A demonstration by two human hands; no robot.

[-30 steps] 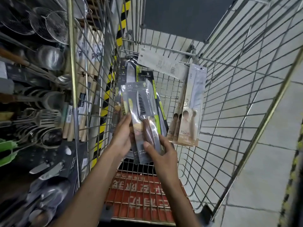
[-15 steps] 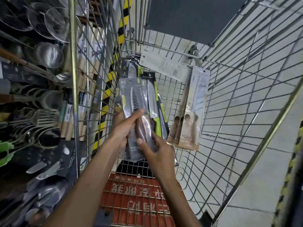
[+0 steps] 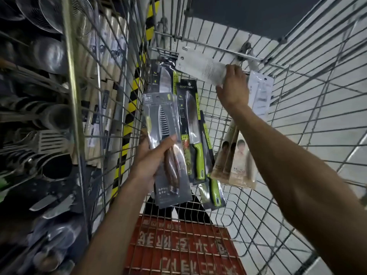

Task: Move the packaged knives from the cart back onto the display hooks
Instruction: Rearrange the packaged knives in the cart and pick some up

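Thumb and curled fingers of the left hand (image 3: 151, 159) clamp the grey packaged knife (image 3: 168, 147), holding it upright inside the cart (image 3: 218, 49). The right hand (image 3: 233, 86) pinches the end of a white package (image 3: 202, 69) against the far wire wall, with green-handled knife packs (image 3: 190, 132) between the hands and beige packs (image 3: 236, 159) beside them.

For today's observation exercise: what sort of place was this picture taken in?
Probably a shop's kitchenware aisle: packaged knives sit in a wire shopping cart, and a display beside it holds slotted spatulas and mesh strainers.
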